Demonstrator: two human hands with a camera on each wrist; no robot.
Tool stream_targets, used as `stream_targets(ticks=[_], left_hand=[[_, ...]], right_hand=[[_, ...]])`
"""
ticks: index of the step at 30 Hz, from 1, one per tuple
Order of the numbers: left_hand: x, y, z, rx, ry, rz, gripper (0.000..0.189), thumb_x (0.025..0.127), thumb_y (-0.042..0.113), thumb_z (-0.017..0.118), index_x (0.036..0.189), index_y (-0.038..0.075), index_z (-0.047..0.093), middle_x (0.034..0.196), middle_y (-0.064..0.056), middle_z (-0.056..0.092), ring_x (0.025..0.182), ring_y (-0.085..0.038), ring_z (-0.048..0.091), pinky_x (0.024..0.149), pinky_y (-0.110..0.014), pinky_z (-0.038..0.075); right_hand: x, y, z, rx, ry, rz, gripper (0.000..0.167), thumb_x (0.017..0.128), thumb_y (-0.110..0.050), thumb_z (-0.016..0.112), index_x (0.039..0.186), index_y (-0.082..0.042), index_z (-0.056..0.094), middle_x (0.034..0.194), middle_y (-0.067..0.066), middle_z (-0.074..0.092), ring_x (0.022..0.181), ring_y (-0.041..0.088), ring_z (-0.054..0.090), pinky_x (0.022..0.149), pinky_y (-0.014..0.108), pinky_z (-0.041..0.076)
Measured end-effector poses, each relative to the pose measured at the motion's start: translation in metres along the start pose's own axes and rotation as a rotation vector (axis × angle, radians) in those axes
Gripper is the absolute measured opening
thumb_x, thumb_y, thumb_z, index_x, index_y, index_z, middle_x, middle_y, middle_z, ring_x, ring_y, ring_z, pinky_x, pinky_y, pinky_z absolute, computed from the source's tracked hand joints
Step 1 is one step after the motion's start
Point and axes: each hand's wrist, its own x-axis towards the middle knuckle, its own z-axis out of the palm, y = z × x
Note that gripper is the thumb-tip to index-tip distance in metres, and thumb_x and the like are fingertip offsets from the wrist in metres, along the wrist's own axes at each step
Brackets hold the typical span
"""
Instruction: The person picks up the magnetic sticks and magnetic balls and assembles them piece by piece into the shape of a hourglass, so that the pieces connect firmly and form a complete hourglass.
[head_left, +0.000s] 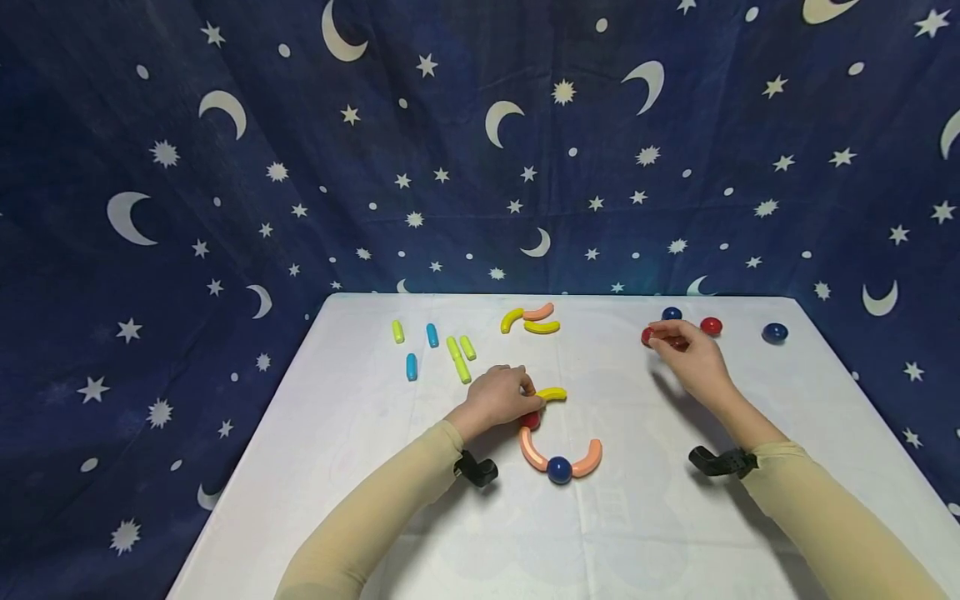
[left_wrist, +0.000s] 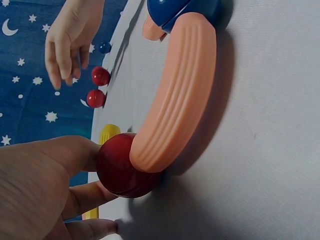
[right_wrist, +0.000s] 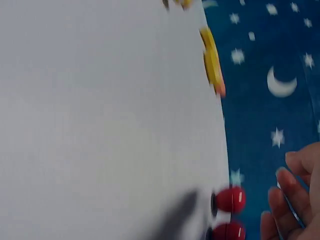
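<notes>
My left hand (head_left: 501,395) pinches a red ball (left_wrist: 129,165) between thumb and fingers. That ball touches one end of a curved orange stick (left_wrist: 177,95) and also meets a curved yellow stick (head_left: 553,393). Beyond the orange stick come a dark blue ball (head_left: 559,470) and a second orange stick (head_left: 588,459), forming an open curve on the table. My right hand (head_left: 693,358) hovers near the far right, its fingers loosely bent and holding nothing. Just by its fingertips lie red balls (right_wrist: 231,200), one of them partly hidden by the hand in the head view.
Further blue balls (head_left: 775,333) and a red ball (head_left: 711,326) lie at the back right. Yellow and orange curved sticks (head_left: 542,327) sit at the back middle. Several short straight green sticks (head_left: 459,360) and blue sticks (head_left: 412,367) lie at the back left. A starry cloth (head_left: 450,150) hangs behind the white table (head_left: 660,533).
</notes>
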Motion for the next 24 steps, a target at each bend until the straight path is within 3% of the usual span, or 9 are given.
stream_targets(ticks=[5, 7, 9, 14, 24], left_hand=[[-0.001, 0.000, -0.001, -0.003, -0.002, 0.004, 0.022, 0.092, 0.045, 0.072, 0.092, 0.024, 0.075, 0.083, 0.012, 0.058, 0.085, -0.013, 0.055, 0.064, -0.028, 0.043], [-0.002, 0.000, -0.002, -0.007, -0.005, 0.004, 0.022, 0.092, 0.045, 0.072, 0.091, 0.024, 0.076, 0.083, 0.011, 0.059, 0.085, -0.013, 0.055, 0.064, -0.028, 0.043], [-0.002, 0.000, -0.002, -0.009, -0.009, 0.001, 0.021, 0.092, 0.045, 0.071, 0.091, 0.024, 0.075, 0.083, 0.011, 0.059, 0.085, -0.013, 0.055, 0.064, -0.028, 0.043], [-0.002, 0.000, -0.002, -0.005, -0.012, -0.003, 0.022, 0.092, 0.045, 0.071, 0.091, 0.024, 0.075, 0.085, 0.011, 0.060, 0.086, -0.013, 0.055, 0.064, -0.028, 0.043], [-0.002, 0.000, 0.000, -0.015, 0.000, 0.007, 0.021, 0.091, 0.045, 0.071, 0.092, 0.024, 0.074, 0.081, 0.011, 0.059, 0.084, -0.012, 0.054, 0.063, -0.027, 0.042]], right_hand=[[0.001, 0.018, -0.023, -0.059, 0.044, 0.101, 0.042, 0.104, -0.024, 0.061, 0.137, 0.002, 0.058, 0.130, 0.025, 0.059, 0.121, 0.039, 0.052, 0.097, 0.044, 0.043], [0.002, 0.026, -0.028, -0.066, 0.025, 0.141, 0.048, 0.104, -0.026, 0.060, 0.141, 0.005, 0.053, 0.137, 0.029, 0.054, 0.127, 0.047, 0.047, 0.101, 0.058, 0.041], [0.001, 0.033, -0.030, -0.069, -0.008, 0.190, 0.054, 0.104, -0.028, 0.059, 0.144, 0.006, 0.048, 0.142, 0.032, 0.049, 0.131, 0.051, 0.043, 0.102, 0.064, 0.040], [0.002, 0.044, -0.030, -0.067, -0.087, 0.276, 0.068, 0.103, -0.035, 0.060, 0.152, 0.006, 0.038, 0.145, 0.034, 0.046, 0.133, 0.053, 0.042, 0.103, 0.064, 0.040], [0.006, 0.050, -0.027, -0.031, -0.128, 0.307, 0.076, 0.101, -0.042, 0.064, 0.151, 0.008, 0.036, 0.142, 0.035, 0.049, 0.132, 0.051, 0.045, 0.105, 0.062, 0.041]])
